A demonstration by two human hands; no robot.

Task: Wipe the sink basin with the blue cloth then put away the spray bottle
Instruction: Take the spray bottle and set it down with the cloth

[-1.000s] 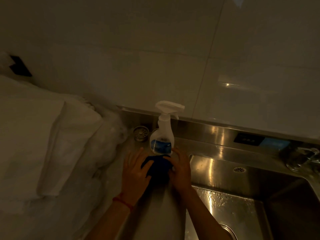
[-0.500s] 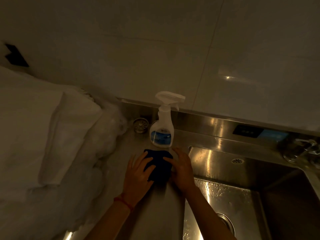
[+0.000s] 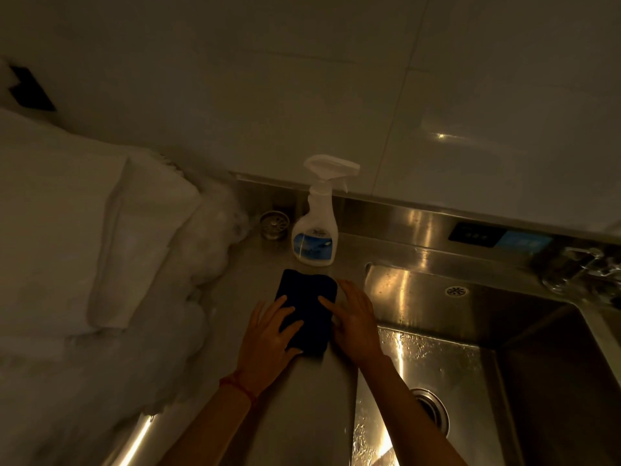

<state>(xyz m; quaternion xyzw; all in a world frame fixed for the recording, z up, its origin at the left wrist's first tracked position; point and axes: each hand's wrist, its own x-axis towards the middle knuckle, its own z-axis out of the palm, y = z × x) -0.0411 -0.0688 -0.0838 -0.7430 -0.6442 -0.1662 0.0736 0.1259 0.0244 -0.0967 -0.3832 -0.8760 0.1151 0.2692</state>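
The folded dark blue cloth [image 3: 307, 306] lies flat on the steel counter, left of the sink basin [image 3: 470, 331]. My left hand [image 3: 268, 338] rests on the cloth's near left part with fingers spread. My right hand [image 3: 353, 324] lies flat along the cloth's right edge, fingertips on it. Neither hand grips the cloth. The white spray bottle [image 3: 317, 223] with a blue label stands upright just beyond the cloth, near the wall, untouched. The basin floor is wet, with the drain [image 3: 431, 410] near the bottom.
A bulky white wrapped bundle [image 3: 84, 247] fills the counter on the left. A metal strainer [image 3: 274, 225] sits left of the bottle. A dark control panel [image 3: 473, 234] and the tap base [image 3: 581, 267] sit behind the basin on the right. Tiled wall rises behind.
Both hands have slid back toward me along the cloth, uncovering its far end. The cloth now lies flatter and longer, and a gap shows between it and the bottle.
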